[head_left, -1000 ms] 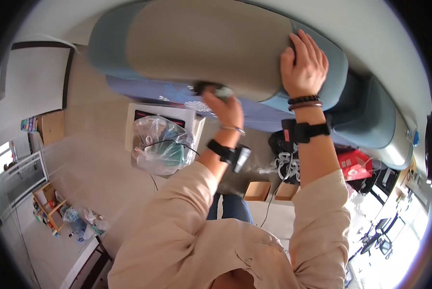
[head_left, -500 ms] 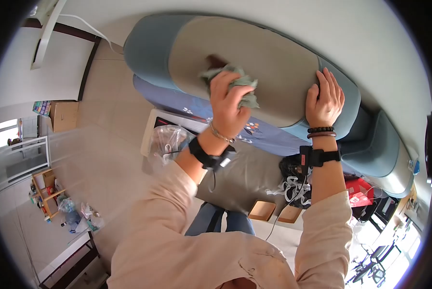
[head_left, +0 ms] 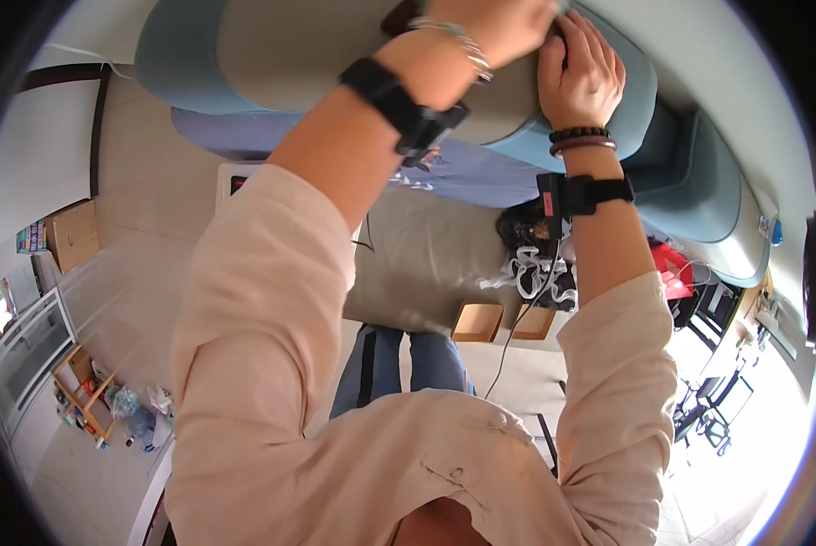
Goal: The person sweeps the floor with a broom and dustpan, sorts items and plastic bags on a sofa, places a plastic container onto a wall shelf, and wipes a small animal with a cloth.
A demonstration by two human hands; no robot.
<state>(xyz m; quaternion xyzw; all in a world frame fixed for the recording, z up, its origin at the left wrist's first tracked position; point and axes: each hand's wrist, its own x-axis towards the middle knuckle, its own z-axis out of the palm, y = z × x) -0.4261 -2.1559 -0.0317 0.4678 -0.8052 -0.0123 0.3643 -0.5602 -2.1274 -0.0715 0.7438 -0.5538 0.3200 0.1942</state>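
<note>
My left hand [head_left: 503, 29], smeared by motion and partly cut off by the top edge, is over the sofa backrest [head_left: 308, 50]. A sliver of the green cloth [head_left: 562, 6] shows at its fingertips, close to my right hand; the rest of the cloth is hidden. My right hand [head_left: 582, 77] lies on the blue right end of the backrest with its fingers stretched out. A dark brown patch [head_left: 400, 16] shows on the backrest beside my left wrist; I cannot tell what it is.
Below the backrest are a purple-blue patterned cover [head_left: 490, 173] and the grey-brown seat [head_left: 408, 246]. A black bag [head_left: 522, 227] and white straps [head_left: 531, 268] lie near my right forearm. Two tan trays [head_left: 477, 322] are at the seat's front edge. A cable runs down from my right wrist.
My left hand has moved across the backrest with the cloth, towards my right hand. My right hand stays on the backrest. The view has shifted, so the sofa appears higher and further left.
</note>
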